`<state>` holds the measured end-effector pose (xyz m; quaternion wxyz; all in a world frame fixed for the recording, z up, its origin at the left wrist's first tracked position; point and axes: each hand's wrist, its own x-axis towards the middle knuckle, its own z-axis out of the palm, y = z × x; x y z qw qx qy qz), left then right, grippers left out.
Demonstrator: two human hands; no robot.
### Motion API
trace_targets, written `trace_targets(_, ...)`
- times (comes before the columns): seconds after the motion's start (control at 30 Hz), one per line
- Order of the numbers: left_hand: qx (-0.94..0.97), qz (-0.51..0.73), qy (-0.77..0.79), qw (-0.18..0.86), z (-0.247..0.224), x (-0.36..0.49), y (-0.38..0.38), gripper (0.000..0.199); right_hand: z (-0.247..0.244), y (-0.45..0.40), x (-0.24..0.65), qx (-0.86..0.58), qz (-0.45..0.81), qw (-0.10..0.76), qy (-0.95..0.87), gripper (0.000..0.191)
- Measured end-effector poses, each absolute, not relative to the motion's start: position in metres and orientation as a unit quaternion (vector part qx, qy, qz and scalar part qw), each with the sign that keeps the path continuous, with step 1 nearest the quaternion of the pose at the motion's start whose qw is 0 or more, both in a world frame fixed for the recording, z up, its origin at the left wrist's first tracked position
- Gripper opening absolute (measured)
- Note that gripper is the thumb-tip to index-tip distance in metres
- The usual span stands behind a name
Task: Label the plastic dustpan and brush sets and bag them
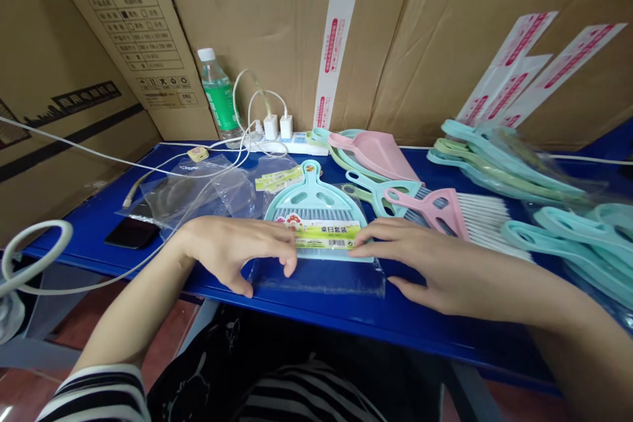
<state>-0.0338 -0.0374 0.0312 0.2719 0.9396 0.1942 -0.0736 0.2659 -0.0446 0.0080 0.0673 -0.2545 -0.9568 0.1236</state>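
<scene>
A mint-green dustpan (316,178) with a matching brush lies in a clear plastic bag (321,282) in front of me, its handle pointing away. Across it runs a yellow-green label (321,235) with printed characters. My left hand (242,247) rests at the label's left end, fingers loosely bent, thumb stretched apart and down. On the other side, my right hand (420,257) touches the label's right end with its fingertips, thumb spread away. Neither hand grips anything. Right of the set lie a pink brush (440,208) and a mint brush (386,192).
Several bagged dustpans (504,165) lie at the right; a pink dustpan (376,151) tops a stack behind. Loose plastic bags (212,184), a dark phone (132,233) and cables are at left. A bottle (220,102) and power strip (297,144) stand before cardboard boxes (277,20).
</scene>
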Motion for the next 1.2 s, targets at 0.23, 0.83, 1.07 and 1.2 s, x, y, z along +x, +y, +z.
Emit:
trace_targets(0.23,0.932,-0.055,0.202,0.295,0.033,-0.032,-0.038,0.041,0.004,-0.044,0.26,-0.268,0.118,0.093,-0.952,0.035)
trace_targets(0.83,0.928,0.047,0.311,0.202,0.027,-0.025,-0.03,0.021,0.0,-0.039,0.243,-0.274,0.113,0.141,-0.945,0.023)
trace_targets(1.07,0.939,-0.005,0.222,0.262,0.028,-0.029,-0.035,0.041,0.001,-0.04,0.241,-0.296,0.103,0.127,-0.941,0.019)
trace_targets(1.2,0.938,-0.006,0.212,0.274,0.028,-0.03,-0.036,0.026,0.0,-0.039,0.242,-0.306,0.09,0.125,-0.94,0.018)
